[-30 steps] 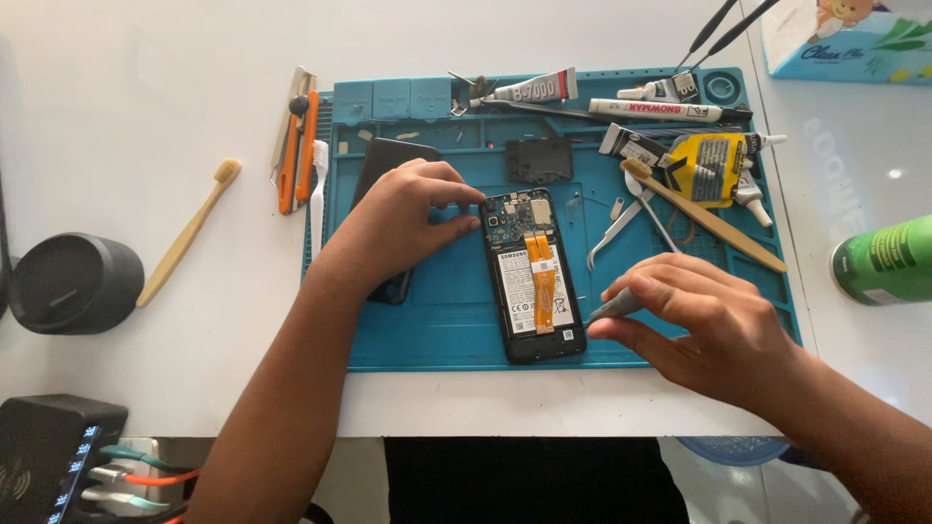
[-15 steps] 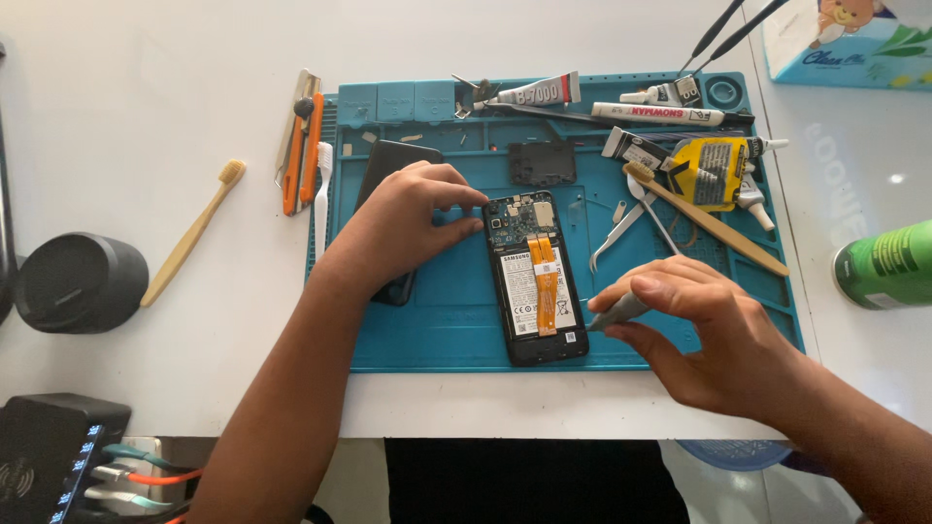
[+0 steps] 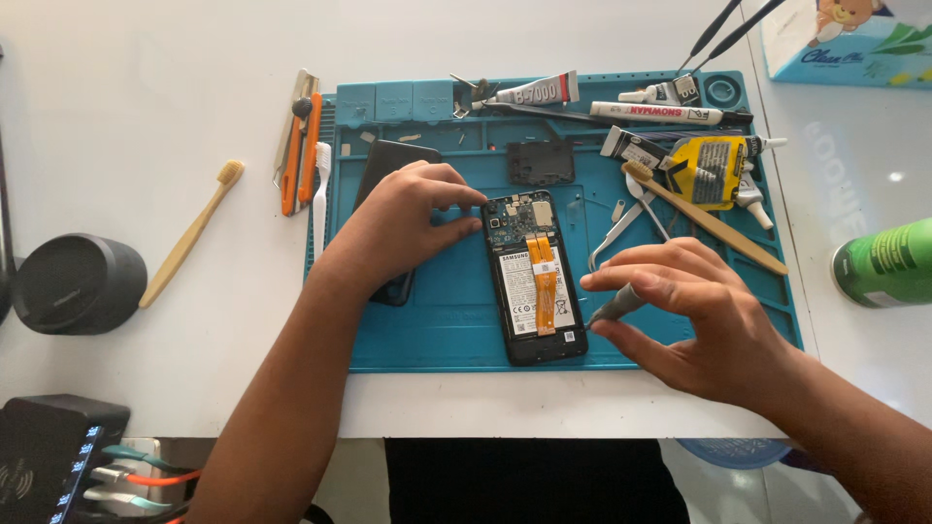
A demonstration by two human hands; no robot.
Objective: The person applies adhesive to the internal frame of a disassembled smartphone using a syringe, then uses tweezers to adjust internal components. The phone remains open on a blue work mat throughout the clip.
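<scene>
- The mat under my work is teal blue, on a white counter.
- The opened phone is black inside, with a white battery label and two orange ribbon strips.
- The tool in my right hand is grey.
- The bottle at my right is green.
- The toothbrush at my left is pale wood; the speaker beside it is dark grey.
- The cutter is orange.
- The pouch is yellow.
</scene>
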